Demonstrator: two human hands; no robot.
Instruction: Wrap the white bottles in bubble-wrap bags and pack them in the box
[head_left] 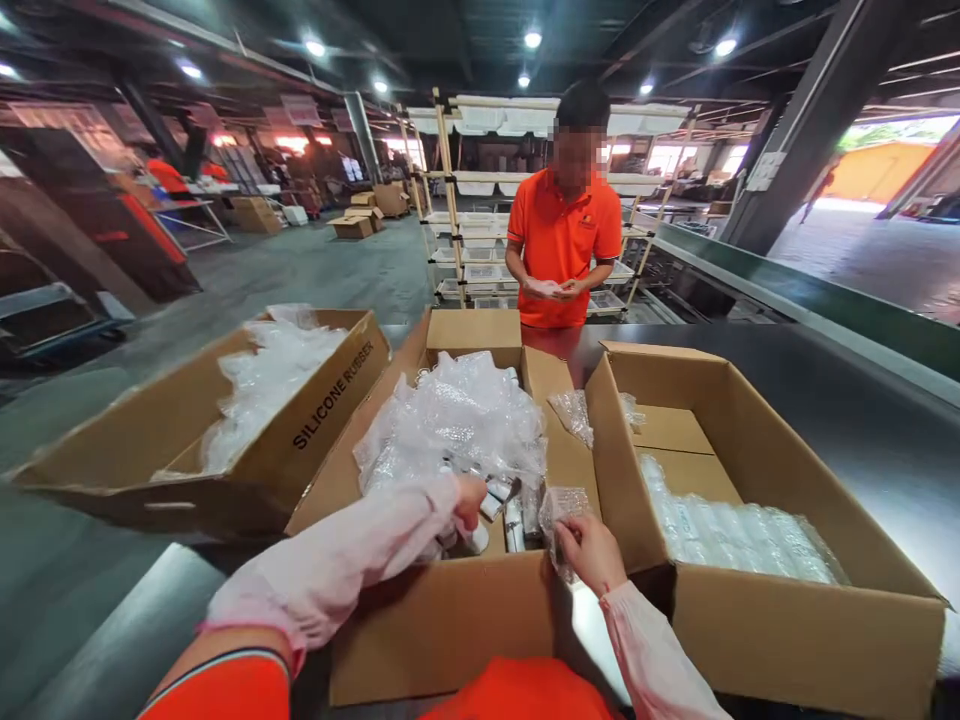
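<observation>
My left hand (470,500) reaches into the middle cardboard box (450,610), its fingers bent down among small white-and-silver items (513,522); what it may hold is hidden. A heap of bubble-wrap bags (469,415) fills the back of that box. At the box's right side, my right hand (591,548) pinches a clear bubble-wrap bag (564,508) between thumb and fingers. Another small bubble bag (574,413) lies on the box's right flap.
To the right, a large box (810,630) holds a row of wrapped items (739,535). On the left stands a box (322,410) of bubble bags. A person in orange (568,240) stands across the dark table (757,345), before shelving racks.
</observation>
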